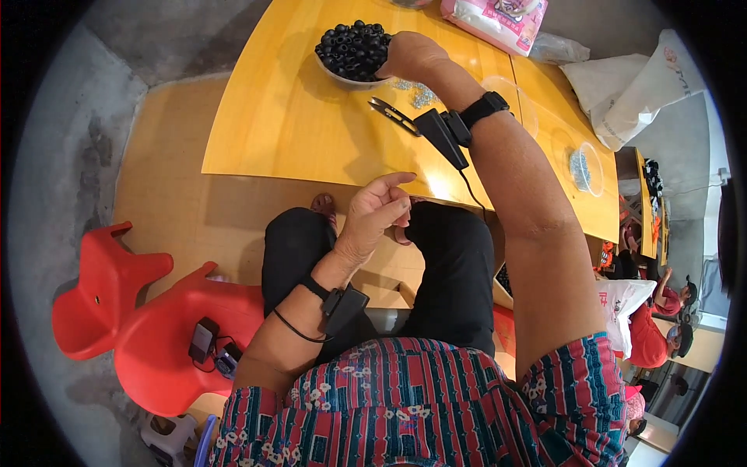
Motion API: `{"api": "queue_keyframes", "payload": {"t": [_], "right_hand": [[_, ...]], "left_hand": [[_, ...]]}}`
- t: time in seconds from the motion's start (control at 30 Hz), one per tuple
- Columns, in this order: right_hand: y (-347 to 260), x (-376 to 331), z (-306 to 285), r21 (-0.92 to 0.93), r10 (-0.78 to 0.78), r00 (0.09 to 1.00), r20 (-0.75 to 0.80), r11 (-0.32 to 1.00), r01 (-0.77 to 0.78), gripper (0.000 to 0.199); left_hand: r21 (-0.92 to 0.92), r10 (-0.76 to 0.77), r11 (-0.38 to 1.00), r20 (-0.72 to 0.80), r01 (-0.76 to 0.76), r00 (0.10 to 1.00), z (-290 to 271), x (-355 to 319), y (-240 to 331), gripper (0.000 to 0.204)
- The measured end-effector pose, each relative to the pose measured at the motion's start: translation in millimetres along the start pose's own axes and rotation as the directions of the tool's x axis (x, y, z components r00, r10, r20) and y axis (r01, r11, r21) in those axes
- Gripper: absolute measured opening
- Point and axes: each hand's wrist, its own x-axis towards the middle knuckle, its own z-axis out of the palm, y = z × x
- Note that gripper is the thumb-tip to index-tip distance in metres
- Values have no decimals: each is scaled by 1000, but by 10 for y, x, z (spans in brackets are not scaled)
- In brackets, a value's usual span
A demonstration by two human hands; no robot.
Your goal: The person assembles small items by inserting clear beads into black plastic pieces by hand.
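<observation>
My right hand (416, 58) is at the right side of the bowl (333, 75) of black pieces (354, 50), far on the yellow desk (272, 124); its fingers are hidden, so I can't tell their grip. Nearer, my left hand (369, 222) is half curled.

It's a small workshop by the looks of it: loose black parts (354, 50) heaped in a bowl (338, 79) right at the right fingers (391, 65), metal bits (424, 96) and snips (394, 115) just nearside of them, bare concrete wall (66, 148) far to their left, and well off right, people (652, 336) near another table (648, 214)!
</observation>
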Motion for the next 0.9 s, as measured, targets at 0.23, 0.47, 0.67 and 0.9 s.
{"api": "queue_keyframes", "payload": {"t": [0.23, 0.47, 0.67, 0.9], "right_hand": [[190, 165, 205, -121, -90, 996, 29, 988, 93, 29], [-71, -117, -49, 66, 31, 999, -35, 997, -29, 43], [-64, -111, -55, 88, 103, 994, 17, 991, -105, 48], [-108, -102, -68, 53, 71, 997, 32, 996, -73, 40]], "left_hand": [[2, 11, 1000, 13, -11, 1000, -9, 17, -4, 39], [13, 29, 1000, 3, -29, 1000, -34, 14, -33, 39], [0, 33, 999, 8, -33, 999, -31, 15, -27, 39], [-24, 50, 998, 32, -49, 998, -48, 18, -18, 41]]}}
